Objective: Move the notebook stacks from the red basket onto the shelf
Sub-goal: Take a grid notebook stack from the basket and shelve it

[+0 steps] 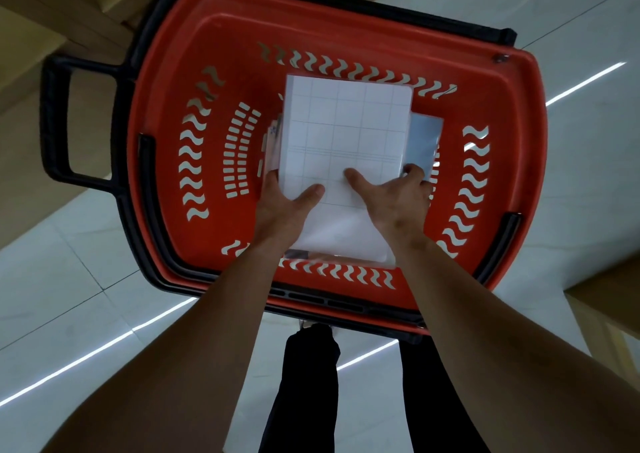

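A red basket [346,27] with black handles stands on the floor below me. Inside it lies a stack of notebooks [343,130] in clear wrap, its top cover white with a blue grid. My left hand [287,207] grips the stack's near left edge, thumb on top and fingers under the side. My right hand [394,196] grips the near right edge the same way, thumb on the cover. More notebooks [424,141] with a bluish cover show beneath the stack at the right. No shelf is in view.
A black pull handle [55,120] sticks out from the basket's left side. Brown cardboard boxes [41,13] stand at the upper left and another brown surface [609,300] at the right edge. White floor tiles [69,272] surround the basket. My dark trouser legs [308,383] are below.
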Available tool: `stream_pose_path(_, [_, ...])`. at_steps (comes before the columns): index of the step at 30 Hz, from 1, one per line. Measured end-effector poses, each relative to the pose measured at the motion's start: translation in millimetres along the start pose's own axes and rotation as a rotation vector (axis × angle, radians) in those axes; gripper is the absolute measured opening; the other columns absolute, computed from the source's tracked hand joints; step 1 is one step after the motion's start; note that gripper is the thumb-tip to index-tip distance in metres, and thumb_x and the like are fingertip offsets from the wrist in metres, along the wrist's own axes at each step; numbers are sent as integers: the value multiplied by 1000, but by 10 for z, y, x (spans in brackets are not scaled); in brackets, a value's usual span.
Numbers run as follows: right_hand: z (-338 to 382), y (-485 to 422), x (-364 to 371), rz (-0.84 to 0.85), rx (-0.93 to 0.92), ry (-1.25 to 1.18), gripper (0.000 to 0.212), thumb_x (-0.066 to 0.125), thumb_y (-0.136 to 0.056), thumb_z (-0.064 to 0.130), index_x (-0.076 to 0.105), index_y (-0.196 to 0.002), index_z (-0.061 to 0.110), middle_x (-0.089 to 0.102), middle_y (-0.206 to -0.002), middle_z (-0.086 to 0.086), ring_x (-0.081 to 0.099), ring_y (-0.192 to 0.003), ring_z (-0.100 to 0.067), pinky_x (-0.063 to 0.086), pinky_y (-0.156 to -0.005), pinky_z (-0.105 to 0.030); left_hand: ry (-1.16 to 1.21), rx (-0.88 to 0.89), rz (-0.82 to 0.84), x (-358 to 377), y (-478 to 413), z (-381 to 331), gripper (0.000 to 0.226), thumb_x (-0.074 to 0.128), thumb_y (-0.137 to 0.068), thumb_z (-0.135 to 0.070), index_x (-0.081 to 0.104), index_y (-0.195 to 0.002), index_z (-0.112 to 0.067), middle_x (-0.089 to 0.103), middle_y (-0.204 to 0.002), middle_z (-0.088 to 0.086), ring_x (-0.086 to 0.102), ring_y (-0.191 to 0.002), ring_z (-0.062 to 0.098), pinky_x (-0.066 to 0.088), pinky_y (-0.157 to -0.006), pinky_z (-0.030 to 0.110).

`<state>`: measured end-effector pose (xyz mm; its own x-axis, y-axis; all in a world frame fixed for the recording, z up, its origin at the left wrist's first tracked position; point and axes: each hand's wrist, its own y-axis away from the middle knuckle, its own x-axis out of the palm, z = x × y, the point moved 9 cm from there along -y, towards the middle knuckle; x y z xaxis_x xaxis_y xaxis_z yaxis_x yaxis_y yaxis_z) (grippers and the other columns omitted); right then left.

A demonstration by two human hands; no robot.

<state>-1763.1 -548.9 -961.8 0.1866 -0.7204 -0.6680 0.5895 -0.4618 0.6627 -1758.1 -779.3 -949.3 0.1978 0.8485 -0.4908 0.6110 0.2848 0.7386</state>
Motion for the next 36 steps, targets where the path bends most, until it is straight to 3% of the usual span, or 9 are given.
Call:
stream_pose_path(5, [-12,78,-18,-54,-97,-118,112,78,-66,74,26,-151,21,42,-148,-9,42,-135,-28,46,-104,-44,35,-8,22,-12,17,-5,92,75,-84,-50,26,-156,-23,39,-156,0,36,-145,24,32,-109,34])
stream_pose_path(10, [-19,95,-1,-26,-214,-182,106,77,-75,66,23,-155,24,40,-150,-8,37,-125,-12,41,-89,-29,-10,66,49,-9,32,-139,90,76,-86,-43,22,-157,-28,35,-157,-5,31,-145,17,22,-96,23])
stream_pose_path(17, [-32,63,50,-23,-278,-254,106,67,-72,79,26,-154,25,50,-142,-4,50,-128,-18,50,-91,-27,-28,65,7,-21,-83,-134,103,84,-71,-55,28,-153,-32,44,-152,-2,42,-140,25,41,-112,49])
stream_pose_path(21, [-27,79,-38,-25,-307,-267,100,68,-74,77,32,-150,24,54,-140,2,53,-128,-18,56,-96,-36,-31,112,-15,-32,46,-172,96,81,-76,-53,29,-154,-31,44,-152,-5,39,-141,18,32,-107,31])
stream_pose_path(24, [15,204,-198,-22,-342,-309,92,72,-78,72,37,-147,23,59,-138,5,57,-127,-18,58,-97,-42,-11,153,-18,-122,259,-297,91,80,-78,-54,33,-152,-32,47,-149,-8,41,-139,15,32,-106,28])
stream_pose_path(27, [86,411,-503,-8,-315,-293,100,72,-73,77,34,-151,28,56,-141,2,56,-129,-19,53,-103,-43,50,151,-16,-287,591,-496,88,83,-77,-49,37,-151,-34,50,-145,-11,44,-135,13,35,-102,22])
stream_pose_path(31, [355,803,-1125,40,-351,-219,104,70,-69,82,34,-151,29,59,-138,1,58,-126,-20,53,-102,-43,151,157,-24,-596,1233,-915,74,85,-78,-35,47,-141,-36,55,-109,-32,55,-103,-6,37,-71,-6])
stream_pose_path(33, [598,1110,-1572,51,-407,-190,103,71,-70,80,32,-152,32,57,-140,1,57,-127,-20,52,-103,-45,210,159,-41,-796,1656,-1163,67,86,-77,-34,47,-131,-45,54,-101,-36,54,-93,-14,40,-67,-5])
stream_pose_path(36, [986,1684,-2335,63,-488,-160,98,76,-76,63,25,-154,32,51,-145,0,52,-130,-24,47,-107,-41,304,183,-72,-1082,2338,-1495,66,87,-73,-39,50,-129,-45,63,-111,-30,59,-104,-9,49,-85,14])
